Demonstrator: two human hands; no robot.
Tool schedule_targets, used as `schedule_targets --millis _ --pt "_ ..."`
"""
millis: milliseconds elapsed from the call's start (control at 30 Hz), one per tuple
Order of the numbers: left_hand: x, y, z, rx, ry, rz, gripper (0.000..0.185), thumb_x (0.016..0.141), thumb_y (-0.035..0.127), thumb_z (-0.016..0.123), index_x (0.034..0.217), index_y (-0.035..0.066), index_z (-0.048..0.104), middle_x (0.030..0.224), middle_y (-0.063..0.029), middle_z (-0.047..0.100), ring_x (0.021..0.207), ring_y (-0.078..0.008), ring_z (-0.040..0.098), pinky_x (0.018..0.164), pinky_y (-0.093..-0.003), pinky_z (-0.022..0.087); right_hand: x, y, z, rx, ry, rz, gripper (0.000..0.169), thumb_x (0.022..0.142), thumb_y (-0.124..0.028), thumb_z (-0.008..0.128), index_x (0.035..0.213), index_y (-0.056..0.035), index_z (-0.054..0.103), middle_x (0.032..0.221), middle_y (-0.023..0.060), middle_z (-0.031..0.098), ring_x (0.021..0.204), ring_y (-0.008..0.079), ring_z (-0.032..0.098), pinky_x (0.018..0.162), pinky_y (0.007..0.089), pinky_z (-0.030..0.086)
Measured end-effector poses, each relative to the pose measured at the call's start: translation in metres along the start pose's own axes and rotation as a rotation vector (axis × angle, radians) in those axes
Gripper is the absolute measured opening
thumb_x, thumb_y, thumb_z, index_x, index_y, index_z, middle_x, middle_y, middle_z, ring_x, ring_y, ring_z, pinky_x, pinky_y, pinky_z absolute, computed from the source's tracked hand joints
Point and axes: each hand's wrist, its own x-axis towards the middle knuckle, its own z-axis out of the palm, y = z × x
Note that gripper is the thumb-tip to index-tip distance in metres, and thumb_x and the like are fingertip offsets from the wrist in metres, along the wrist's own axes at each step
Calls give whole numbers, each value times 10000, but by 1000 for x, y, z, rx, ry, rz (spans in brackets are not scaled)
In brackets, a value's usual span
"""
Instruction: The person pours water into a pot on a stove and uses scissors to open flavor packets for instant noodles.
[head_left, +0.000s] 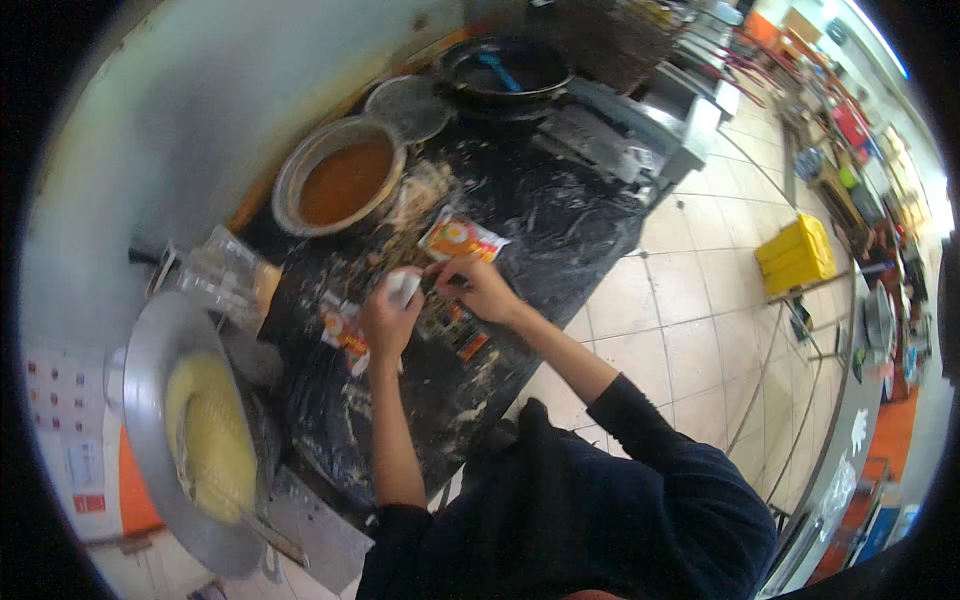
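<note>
Over the black-covered table, my left hand (387, 319) holds a small white packet (404, 285) between thumb and fingers. My right hand (480, 289) is close beside it, fingertips bent together at the packet's right side. Blur hides whether those fingertips grip its edge or something small. A printed food packet with an egg picture (459, 238) lies just beyond my right hand. Another printed packet (341, 330) lies left of my left wrist, partly covered by the hand. Beneath my right hand is a dark packet with an orange patch (471, 346).
A pot of brown liquid (349, 184) stands near the wall, beside a round mesh strainer (410, 109) and a black pan with a blue utensil (504, 67). At left, a large metal wok (154, 450) holds yellowish liquid and a long-handled skimmer (274, 538). A yellow container (795, 255) stands across the tiled floor.
</note>
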Motion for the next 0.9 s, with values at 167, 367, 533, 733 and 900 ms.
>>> schedule_targets --millis 167,367,533,733,900 --pt "-34 -53 29 -277 11 41 348 906 250 588 1162 17 548 1201 -96 532 1143 -217 487 994 -376 362 -25 -2 -24 471 31 83 45 855 -72 661 861 -28 663 910 41 676 855 89 591 715 266 496" --pt "-46 66 81 -717 -120 -213 542 827 285 541 1314 61 466 1187 -34 541 854 -95 500 602 -208 411 -92 -77 -112 169 352 239 111 806 -18 676 916 -1 680 743 57 683 698 87 619 667 271 502" --pt "-65 118 151 -1154 -607 -311 477 934 403 414 1279 75 443 874 -25 523 536 -46 449 332 -151 235 -200 -94 -182 -57 523 225 116 779 -24 687 891 -4 666 744 74 692 692 117 643 626 283 501" --pt "-86 142 227 -1285 -995 -466 503 976 452 391 1301 72 444 706 -29 511 437 -76 413 295 -194 291 -388 -81 -268 -193 849 602 95 741 -85 744 787 -21 692 707 38 677 648 110 608 559 267 466" --pt "-112 196 315 -1172 -1201 -494 430 959 361 471 1276 71 447 689 -3 490 439 -55 388 315 -184 247 -494 -93 -309 -103 1013 755 92 711 -69 735 780 -22 698 693 63 679 634 136 622 576 297 477"
